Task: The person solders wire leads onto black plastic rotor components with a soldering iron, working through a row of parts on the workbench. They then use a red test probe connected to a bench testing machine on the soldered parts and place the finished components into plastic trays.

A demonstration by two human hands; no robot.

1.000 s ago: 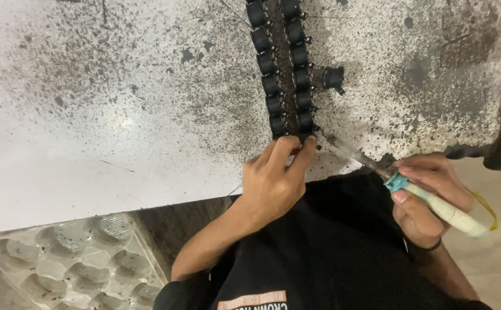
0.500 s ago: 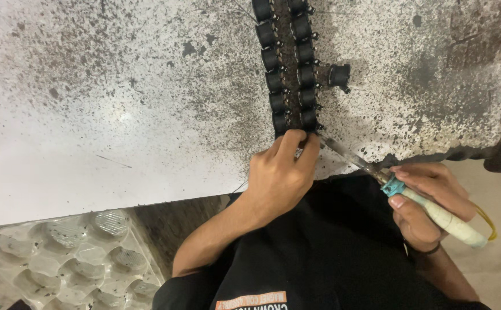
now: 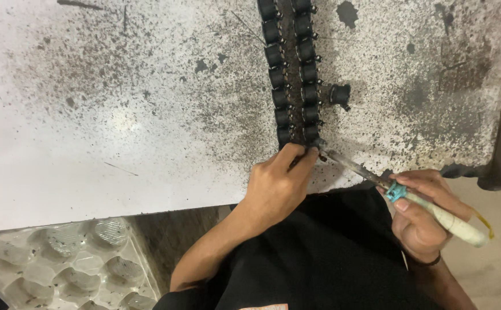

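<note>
Right grip clenched round soldering iron, left grip pinching row of black parts.

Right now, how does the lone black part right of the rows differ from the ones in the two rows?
The lone black part lies by itself, turned sideways, while the parts in the two rows stand end to end in straight lines. The lone black part is untouched; the near end of the two rows is pinched by the left hand, with the tip of the right hand's soldering tool there. Both are small, black and sit on the speckled table.
</note>
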